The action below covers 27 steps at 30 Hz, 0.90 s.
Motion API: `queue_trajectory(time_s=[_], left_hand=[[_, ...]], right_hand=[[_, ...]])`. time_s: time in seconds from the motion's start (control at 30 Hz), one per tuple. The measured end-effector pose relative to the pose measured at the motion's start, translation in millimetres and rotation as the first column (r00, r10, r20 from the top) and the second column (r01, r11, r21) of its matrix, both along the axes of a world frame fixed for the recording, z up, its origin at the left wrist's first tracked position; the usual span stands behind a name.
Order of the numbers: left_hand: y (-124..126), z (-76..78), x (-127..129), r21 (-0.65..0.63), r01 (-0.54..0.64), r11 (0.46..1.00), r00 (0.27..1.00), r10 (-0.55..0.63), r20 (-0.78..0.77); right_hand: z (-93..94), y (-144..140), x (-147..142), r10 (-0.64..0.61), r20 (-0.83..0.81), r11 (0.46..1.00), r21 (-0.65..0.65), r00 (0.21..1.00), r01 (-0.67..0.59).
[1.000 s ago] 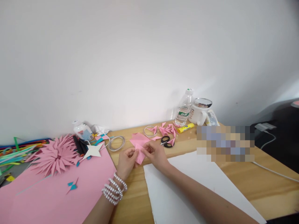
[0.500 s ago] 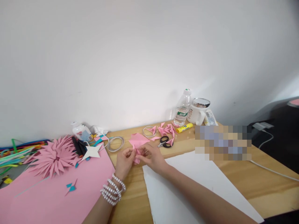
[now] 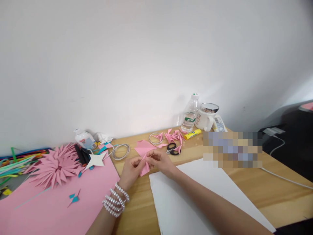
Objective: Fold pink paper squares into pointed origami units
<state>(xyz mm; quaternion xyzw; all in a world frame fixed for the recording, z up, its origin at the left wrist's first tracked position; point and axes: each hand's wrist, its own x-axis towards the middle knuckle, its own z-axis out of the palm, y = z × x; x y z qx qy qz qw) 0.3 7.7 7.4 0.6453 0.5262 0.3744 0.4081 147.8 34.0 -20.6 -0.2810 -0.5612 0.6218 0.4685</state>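
At the bench's left edge lies a large pink paper sheet [image 3: 49,209] with a spiky pink paper flower [image 3: 52,164] on it. Toward the middle, the left hand [image 3: 130,171], a beaded bracelet [image 3: 113,200] on its wrist, and the right hand [image 3: 161,161] meet above the wood, fingers of both pinched on a small folded pink paper piece [image 3: 145,167]. Behind lie black-handled scissors [image 3: 172,148]. A white sheet [image 3: 195,199] covers the bench's right front.

Bright, even light — soft shadows, edges bowed, blurred.
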Motion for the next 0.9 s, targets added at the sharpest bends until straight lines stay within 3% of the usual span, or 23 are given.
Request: queue_trajectory(time_s=[0.4,0.9], left_hand=[[-4,7.4,10,-0.118,0.012,0.993,0.995,0.0,0.101],[-6,8.1,13,-0.161,0.04,0.986,0.993,-0.022,0.114]], right_hand=[[9.0,0,3,-0.015,-0.087,0.999,-0.043,0.996,0.011],[3.2,5,2,-0.139,-0.009,0.987,-0.078,0.99,0.137]])
